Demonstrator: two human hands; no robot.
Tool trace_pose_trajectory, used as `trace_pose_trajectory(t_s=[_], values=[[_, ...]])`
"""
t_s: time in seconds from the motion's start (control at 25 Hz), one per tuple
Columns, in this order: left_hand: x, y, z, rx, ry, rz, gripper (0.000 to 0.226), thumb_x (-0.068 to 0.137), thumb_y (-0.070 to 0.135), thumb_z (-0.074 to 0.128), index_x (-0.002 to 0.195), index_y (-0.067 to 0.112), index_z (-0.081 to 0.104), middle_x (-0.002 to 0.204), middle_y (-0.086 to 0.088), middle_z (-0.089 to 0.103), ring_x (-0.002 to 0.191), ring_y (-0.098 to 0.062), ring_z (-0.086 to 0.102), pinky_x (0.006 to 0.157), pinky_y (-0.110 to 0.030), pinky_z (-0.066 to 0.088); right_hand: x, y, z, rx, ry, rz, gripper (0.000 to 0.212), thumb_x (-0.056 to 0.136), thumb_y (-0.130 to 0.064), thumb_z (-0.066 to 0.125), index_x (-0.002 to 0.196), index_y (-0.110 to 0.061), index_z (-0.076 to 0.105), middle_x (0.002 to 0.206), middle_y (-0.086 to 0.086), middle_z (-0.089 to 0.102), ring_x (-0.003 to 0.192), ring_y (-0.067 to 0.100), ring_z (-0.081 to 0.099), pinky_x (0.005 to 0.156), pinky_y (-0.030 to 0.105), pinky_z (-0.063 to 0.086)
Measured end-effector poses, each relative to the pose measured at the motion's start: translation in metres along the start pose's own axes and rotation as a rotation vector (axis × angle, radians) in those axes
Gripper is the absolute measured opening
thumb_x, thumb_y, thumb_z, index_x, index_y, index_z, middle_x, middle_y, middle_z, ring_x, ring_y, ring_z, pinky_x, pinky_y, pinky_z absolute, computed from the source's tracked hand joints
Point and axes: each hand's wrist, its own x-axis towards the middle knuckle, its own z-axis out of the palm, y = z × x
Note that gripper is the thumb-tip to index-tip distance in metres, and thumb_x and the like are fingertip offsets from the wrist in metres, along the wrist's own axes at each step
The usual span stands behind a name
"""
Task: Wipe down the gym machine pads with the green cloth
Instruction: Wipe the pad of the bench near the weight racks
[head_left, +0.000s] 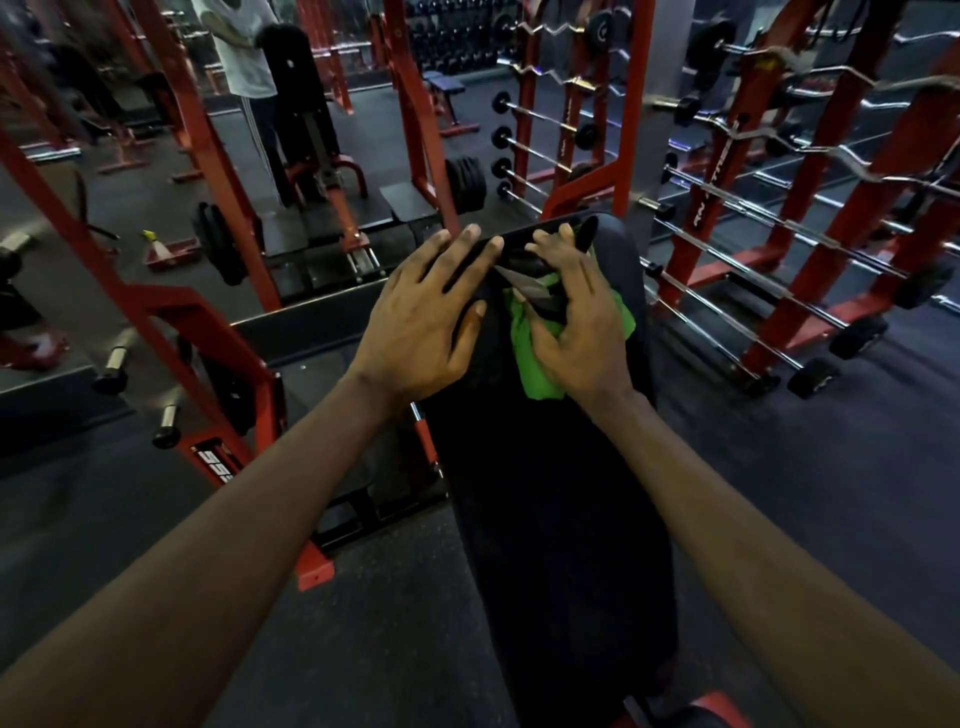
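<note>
Two bare forearms reach forward over one long black pad, which runs from below the wrists up past the fingertips. There are two hands and one green cloth.

The right hand sits on the cloth with its fingers curled into it, bunching it against the pad; green shows under the palm, to its left and at its right edge. The left hand lies just beside it, apart from the cloth, with its fingers straight and spread, resting flat over the pad's left edge and holding nothing. Between the two hands a small pale pointed flap shows on the pad; what it is cannot be told.

Left of the left hand stands a red steel frame. Beyond that hand are two stacks of black weight plates. Beyond the right hand's fingertips a column of four black barbell ends hangs on a red upright, and to the right of that hand a red rack carries many chrome bars.

Farthest off, beyond the left hand, one person in a white shirt stands at a machine.
</note>
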Motion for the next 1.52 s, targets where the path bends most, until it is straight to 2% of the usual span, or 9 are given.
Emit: trace_pose_trajectory(t_s=[0.2,0.36,0.6,0.72,0.84,1.0,1.16,1.28,1.52], values=[[-0.001,0.004,-0.003,0.041,-0.022,-0.029,0.058,0.103,0.034,0.04,0.158,0.021,0.028,0.163,-0.006,0.028,0.148,-0.032,0.028,0.12,-0.044,0.026,-0.023,0.023,-0.01,0.073,0.223,0.262,0.049,0.093,-0.012,0.067,0.139,-0.007,0.051,0.142,0.004,0.053,0.139,0.0,0.038,0.115,0.023,0.032],[-0.002,0.008,-0.001,0.086,-0.014,-0.051,0.058,0.104,0.04,0.039,0.158,0.022,0.028,0.163,-0.007,0.028,0.146,-0.035,0.029,0.115,-0.048,0.03,-0.001,0.013,-0.006,-0.021,0.296,0.246,0.046,0.096,-0.029,0.065,0.132,-0.002,0.056,0.133,0.007,0.059,0.129,-0.014,0.037,0.108,0.012,0.033],[-0.002,0.006,0.001,0.11,-0.011,-0.054,0.058,0.103,0.041,0.041,0.157,0.021,0.03,0.162,-0.009,0.031,0.146,-0.035,0.031,0.114,-0.05,0.033,0.037,-0.008,0.001,-0.079,0.014,-0.008,0.044,0.095,-0.032,0.064,0.132,-0.008,0.057,0.132,0.006,0.061,0.132,0.024,0.051,0.11,0.047,0.041],[0.0,0.008,-0.002,0.12,-0.052,-0.06,0.059,0.104,0.042,0.039,0.158,0.023,0.028,0.163,-0.008,0.029,0.147,-0.034,0.029,0.117,-0.049,0.031,0.036,0.02,-0.02,-0.057,-0.026,-0.012,0.045,0.094,-0.027,0.067,0.135,-0.011,0.056,0.135,0.006,0.058,0.129,0.017,0.052,0.11,0.037,0.042],[-0.001,0.012,-0.008,0.13,-0.093,-0.085,0.058,0.104,0.041,0.036,0.158,0.022,0.027,0.163,-0.007,0.028,0.149,-0.032,0.026,0.119,-0.048,0.028,0.01,0.048,-0.041,0.065,0.158,0.216,0.043,0.096,-0.025,0.066,0.134,-0.01,0.055,0.136,0.002,0.057,0.127,-0.002,0.049,0.109,0.019,0.039],[0.029,0.03,-0.021,0.155,-0.066,-0.061,0.048,0.103,0.033,0.037,0.143,0.011,0.05,0.148,-0.011,0.051,0.141,-0.029,0.041,0.118,-0.045,0.031,-0.002,0.05,-0.038,0.039,0.242,0.347,0.041,0.096,-0.029,0.065,0.13,-0.007,0.057,0.129,0.001,0.06,0.118,-0.004,0.05,0.103,0.011,0.038],[0.054,0.046,-0.009,0.204,-0.149,0.011,0.054,0.107,0.034,0.029,0.154,0.01,0.034,0.155,-0.013,0.042,0.14,-0.03,0.043,0.115,-0.042,0.033,0.033,0.046,-0.03,0.022,0.234,0.225,0.041,0.098,-0.038,0.063,0.128,-0.011,0.058,0.124,0.002,0.065,0.116,0.013,0.061,0.1,0.027,0.049],[0.051,0.044,0.003,0.3,-0.154,0.007,0.057,0.108,0.037,0.025,0.159,0.011,0.023,0.16,-0.014,0.034,0.144,-0.03,0.038,0.117,-0.043,0.031,0.039,0.049,-0.028,0.03,0.201,0.159,0.043,0.098,-0.037,0.063,0.13,-0.01,0.058,0.127,-0.003,0.062,0.121,0.012,0.058,0.103,0.026,0.048],[0.052,0.048,0.004,0.353,-0.157,-0.005,0.058,0.108,0.038,0.024,0.16,0.013,0.02,0.161,-0.013,0.032,0.144,-0.029,0.036,0.119,-0.042,0.029,-0.014,0.059,-0.032,0.169,0.352,0.414,0.041,0.097,-0.039,0.061,0.124,-0.008,0.06,0.12,-0.004,0.064,0.114,0.011,0.061,0.098,0.031,0.05]])
